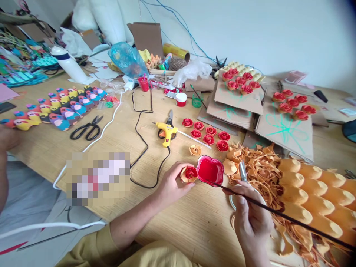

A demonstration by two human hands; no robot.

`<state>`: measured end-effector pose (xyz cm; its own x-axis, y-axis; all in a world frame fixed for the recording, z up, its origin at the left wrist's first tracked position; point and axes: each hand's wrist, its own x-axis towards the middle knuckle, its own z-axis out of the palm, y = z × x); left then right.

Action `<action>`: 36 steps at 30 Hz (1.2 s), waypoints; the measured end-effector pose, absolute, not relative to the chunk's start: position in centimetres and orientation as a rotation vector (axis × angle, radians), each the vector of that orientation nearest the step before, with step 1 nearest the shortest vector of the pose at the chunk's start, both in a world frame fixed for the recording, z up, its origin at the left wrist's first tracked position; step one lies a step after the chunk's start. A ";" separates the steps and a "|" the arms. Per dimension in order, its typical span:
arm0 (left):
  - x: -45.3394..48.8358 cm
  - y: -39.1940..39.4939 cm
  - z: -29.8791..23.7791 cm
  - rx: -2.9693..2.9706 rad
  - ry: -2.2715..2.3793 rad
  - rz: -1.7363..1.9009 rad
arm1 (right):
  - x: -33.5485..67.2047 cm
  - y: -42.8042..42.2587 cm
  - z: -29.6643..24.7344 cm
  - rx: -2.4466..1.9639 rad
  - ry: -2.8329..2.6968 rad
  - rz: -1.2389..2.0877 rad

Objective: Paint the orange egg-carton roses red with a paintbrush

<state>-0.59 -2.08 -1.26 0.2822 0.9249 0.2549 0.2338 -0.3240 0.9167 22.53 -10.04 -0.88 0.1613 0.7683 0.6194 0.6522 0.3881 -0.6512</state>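
My left hand [170, 184] pinches a small paper rose [189, 174], orange outside and partly painted red at its centre. My right hand [250, 213] is closed round a long thin dark brush [278, 214]. The brush tip reaches into a small red cup of red paint [210, 170] that sits on the table just right of the rose. Several finished red roses [207, 133] lie in two rows behind the cup, with one unpainted orange rose [195, 150] beside them.
A yellow glue gun [167, 131] with a black cord, black scissors [87, 128], an orange egg tray [314, 193] and cut scraps [258, 167] at right, cardboard sheets [236, 98] carrying red roses, colourful painted figures [59, 107] at left. Another person's arm [5, 148] at far left.
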 end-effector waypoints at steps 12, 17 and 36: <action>-0.7 -2.2 -1.0 1.791 0.892 1.062 | 21.5 -9.8 -0.4 -1.104 -1.752 0.277; -0.8 -2.3 -1.2 1.787 0.860 1.028 | 21.3 -9.4 0.4 -1.073 -1.852 0.226; -0.8 -2.3 -1.1 1.735 0.948 1.041 | 21.2 -9.1 1.3 -1.062 -1.892 0.124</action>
